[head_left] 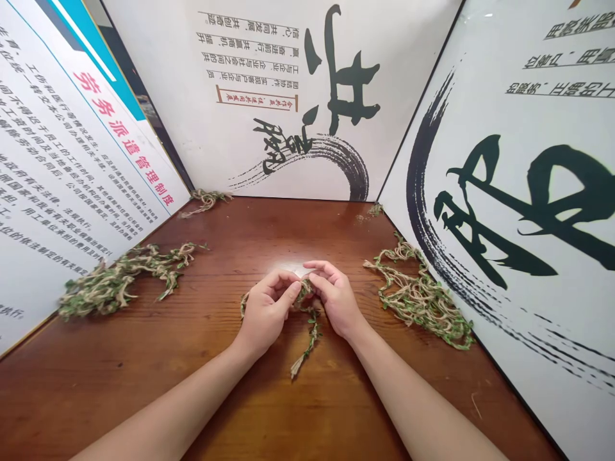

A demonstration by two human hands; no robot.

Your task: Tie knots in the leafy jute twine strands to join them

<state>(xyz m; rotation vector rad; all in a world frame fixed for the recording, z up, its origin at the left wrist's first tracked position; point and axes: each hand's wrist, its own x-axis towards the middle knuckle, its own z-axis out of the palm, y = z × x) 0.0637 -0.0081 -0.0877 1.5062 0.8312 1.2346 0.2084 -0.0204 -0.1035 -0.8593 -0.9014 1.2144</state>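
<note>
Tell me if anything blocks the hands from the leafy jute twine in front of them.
Nothing visible does: the left hand and right hand already pinch the leafy jute twine between them, and its loose end lies on the wooden table below.

bare left hand (264,315), bare right hand (336,301)

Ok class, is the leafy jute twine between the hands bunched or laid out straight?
Bunched where held: the left hand and right hand pinch the leafy jute twine together; its frayed tail runs loose.
</note>
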